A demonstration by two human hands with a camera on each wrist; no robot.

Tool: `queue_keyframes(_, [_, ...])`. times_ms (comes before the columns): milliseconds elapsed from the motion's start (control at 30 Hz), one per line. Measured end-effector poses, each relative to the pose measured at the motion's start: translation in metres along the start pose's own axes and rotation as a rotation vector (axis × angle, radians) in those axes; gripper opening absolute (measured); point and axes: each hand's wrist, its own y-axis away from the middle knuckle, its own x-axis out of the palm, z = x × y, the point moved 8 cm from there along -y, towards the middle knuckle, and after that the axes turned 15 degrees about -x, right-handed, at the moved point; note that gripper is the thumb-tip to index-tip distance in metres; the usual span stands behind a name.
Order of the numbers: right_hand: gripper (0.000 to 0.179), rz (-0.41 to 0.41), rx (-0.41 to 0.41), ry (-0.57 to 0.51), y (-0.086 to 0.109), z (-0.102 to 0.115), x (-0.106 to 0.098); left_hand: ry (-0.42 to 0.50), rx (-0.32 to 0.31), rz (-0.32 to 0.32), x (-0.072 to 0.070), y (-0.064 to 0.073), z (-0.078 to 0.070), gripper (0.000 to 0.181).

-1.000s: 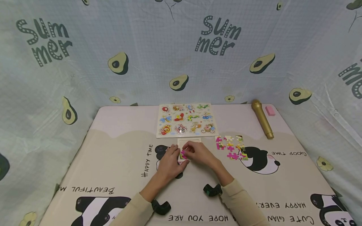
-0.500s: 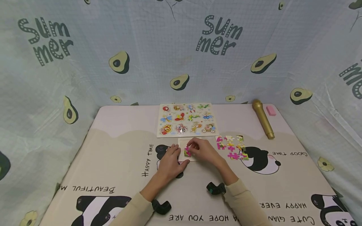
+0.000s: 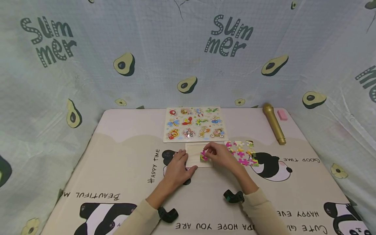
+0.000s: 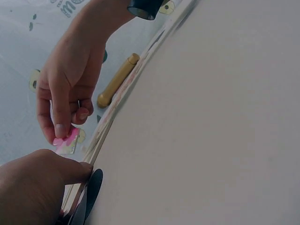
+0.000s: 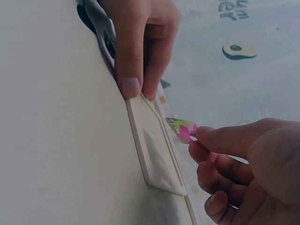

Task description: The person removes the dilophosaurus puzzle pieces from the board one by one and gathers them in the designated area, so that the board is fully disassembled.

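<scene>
My right hand (image 3: 218, 155) pinches a pink and green jigsaw piece (image 3: 203, 155) between thumb and fingertips. It is over the right part of a shallow wooden puzzle tray (image 3: 194, 160), whose visible floor is bare wood. In the right wrist view the piece (image 5: 182, 130) is tilted, raised above the tray (image 5: 154, 140). My left hand (image 3: 176, 168) lies at the tray's left side, its fairly straight fingers along the left edge and the thumb at the near edge. Several loose jigsaw pieces (image 3: 243, 161) lie right of the tray, partly behind my right hand.
A wooden board with insect pictures (image 3: 180, 130) lies directly behind the tray. Toward the back right are a gold microphone (image 3: 274, 125) and a pink block (image 3: 282, 115). A printed curtain (image 3: 152, 65) stands behind the table's far edge.
My right hand has moved the jigsaw piece from the tray's left side, beside my left fingers, across to its right part. The left hand has stayed at the tray's edge.
</scene>
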Motion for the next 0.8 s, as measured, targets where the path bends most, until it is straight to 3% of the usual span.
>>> queue_keyframes(267, [0.018,-0.039,0.057,0.044,0.013,-0.011,-0.019,-0.005,-0.005,0.018,0.002,0.000,0.000,0.059])
queue_keyframes(800, [0.022,-0.109,0.095,0.081,0.042,-0.037,-0.059,0.008,0.002,0.008,0.003,0.000,0.001,0.059])
